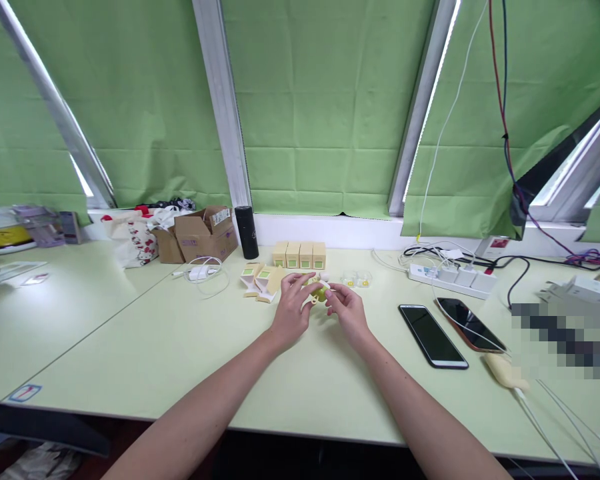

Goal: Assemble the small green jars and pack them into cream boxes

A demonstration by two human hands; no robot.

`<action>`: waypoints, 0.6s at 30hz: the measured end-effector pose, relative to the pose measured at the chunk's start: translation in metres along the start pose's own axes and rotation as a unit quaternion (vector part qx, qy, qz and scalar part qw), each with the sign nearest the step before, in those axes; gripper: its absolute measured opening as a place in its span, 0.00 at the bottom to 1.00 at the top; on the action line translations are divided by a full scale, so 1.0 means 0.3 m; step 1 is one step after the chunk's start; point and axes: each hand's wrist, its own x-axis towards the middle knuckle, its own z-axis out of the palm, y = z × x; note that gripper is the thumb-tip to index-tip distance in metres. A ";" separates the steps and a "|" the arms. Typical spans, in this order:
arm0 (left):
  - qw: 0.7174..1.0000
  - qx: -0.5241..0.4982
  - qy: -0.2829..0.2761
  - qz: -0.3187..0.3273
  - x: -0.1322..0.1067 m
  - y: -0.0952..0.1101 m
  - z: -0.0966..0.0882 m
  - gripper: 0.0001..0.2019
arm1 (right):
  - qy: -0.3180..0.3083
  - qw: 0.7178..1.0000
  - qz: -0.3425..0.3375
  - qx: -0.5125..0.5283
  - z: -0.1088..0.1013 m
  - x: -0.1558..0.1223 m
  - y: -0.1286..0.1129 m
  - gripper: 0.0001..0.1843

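Note:
Over the middle of the table, my left hand [293,310] and my right hand [349,310] meet at a small yellow-green object [321,292]. The fingers of both are closed on it and cover much of it, so its kind is unclear. Just left of my left hand lie opened cream cardboard boxes [263,281] with green-edged windows. Several closed boxes [299,256] of the same sort stand in a row behind my hands. Beyond my right hand is clear plastic packaging [357,279] with small yellow pieces inside.
A black bottle [247,232] and a brown carton [205,233] stand at the back left, near a white cable [215,280]. To the right lie two phones [433,335], a cream mouse-shaped device [505,370] and a power strip [453,279] with tangled cables.

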 end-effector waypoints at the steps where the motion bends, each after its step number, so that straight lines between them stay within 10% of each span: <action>1: 1.000 0.002 -0.001 -0.002 0.001 0.002 -0.001 0.23 | -0.004 1.000 0.003 -0.004 0.001 -0.001 -0.002 0.32; 18: 0.999 -0.018 0.006 -0.034 0.002 -0.006 0.008 0.20 | -0.007 0.999 0.039 -0.003 -0.009 -0.002 -0.009 0.35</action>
